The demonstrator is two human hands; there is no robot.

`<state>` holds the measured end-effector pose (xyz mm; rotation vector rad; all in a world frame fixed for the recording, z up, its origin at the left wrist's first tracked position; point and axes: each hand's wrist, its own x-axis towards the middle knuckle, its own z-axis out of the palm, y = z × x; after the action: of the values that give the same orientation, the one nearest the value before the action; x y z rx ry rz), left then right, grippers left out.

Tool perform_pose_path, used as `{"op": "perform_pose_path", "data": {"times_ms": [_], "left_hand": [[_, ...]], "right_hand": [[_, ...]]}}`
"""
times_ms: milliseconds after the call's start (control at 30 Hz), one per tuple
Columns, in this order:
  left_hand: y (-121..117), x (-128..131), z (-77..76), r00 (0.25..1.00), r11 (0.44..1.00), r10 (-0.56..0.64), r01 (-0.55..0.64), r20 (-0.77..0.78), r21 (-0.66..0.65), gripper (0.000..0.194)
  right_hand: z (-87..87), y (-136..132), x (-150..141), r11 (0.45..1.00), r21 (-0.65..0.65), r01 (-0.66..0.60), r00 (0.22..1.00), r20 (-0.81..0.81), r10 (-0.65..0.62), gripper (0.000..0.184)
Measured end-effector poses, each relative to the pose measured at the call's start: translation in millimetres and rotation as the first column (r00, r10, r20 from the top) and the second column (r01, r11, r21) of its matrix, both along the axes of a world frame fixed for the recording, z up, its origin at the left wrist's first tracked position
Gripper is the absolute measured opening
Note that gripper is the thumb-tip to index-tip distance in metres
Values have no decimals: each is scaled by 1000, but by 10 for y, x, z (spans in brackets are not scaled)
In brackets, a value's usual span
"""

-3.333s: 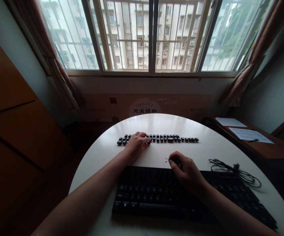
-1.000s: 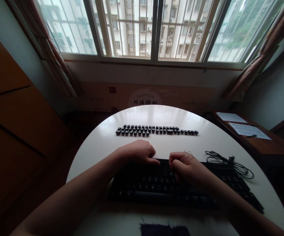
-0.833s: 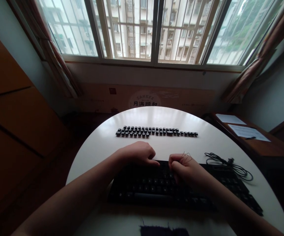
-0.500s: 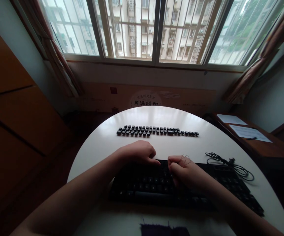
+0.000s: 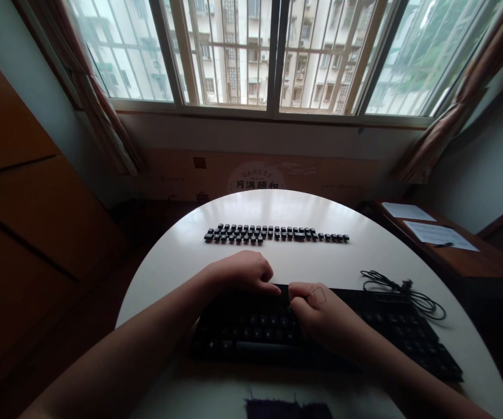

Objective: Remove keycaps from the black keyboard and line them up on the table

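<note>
Keyboard lies on the white table, directly below both hands, long axis running left to right with the right end slanting toward the wearer. Right hand is over its middle, at the rear half; left hand is at the rear edge, left of the right hand, thumb pointing at it, a narrow gap between the two. Of the two, the right is nearer the keyboard's centre and right end. Right hand: fist closed, thumb folded in, gripping a thin wire tool whose bent wires show over the back of the hand; its working end is hidden. Left hand: fingers curled under, thumb extended; cannot tell whether anything is held. Obstruction: right hand and forearm cover the keys at mid-right, left hand covers the upper left; dark keys there are poorly resolved. Loose keycaps sit in rows beyond the hands, well apart from the keyboard. Coiled cable is by its right rear edge; dark frayed cloth is on the near side.
</note>
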<state>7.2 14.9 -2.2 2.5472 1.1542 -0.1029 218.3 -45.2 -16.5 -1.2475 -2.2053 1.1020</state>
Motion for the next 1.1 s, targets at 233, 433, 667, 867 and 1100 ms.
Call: {"op": "perform_pose_path", "data": {"times_ms": [233,433,667,867,1100], "left_hand": [[-5,3,37,999,1000,3,-3,-39,-2,42],[10,-5,21,1000,1000,1,-2,-31,-19,43],[12,10,23,999,998,31,-33,-43,-50,45],[-33,16,72,996,1000,14,-15,-83,-16,42],[-213,110,184,994,993,-94,98,56,-68,57]], "right_hand": [[-72,61,-1,999,-32,39,992,-116,-42,21],[92,-58,17,990,140,28,999,28,-32,20],[108,-67,25,982,182,48,997,43,-57,21],[53,-40,-3,993,107,50,997,48,-55,20],[56,-21,11,998,20,53,999,-6,-53,19]]}}
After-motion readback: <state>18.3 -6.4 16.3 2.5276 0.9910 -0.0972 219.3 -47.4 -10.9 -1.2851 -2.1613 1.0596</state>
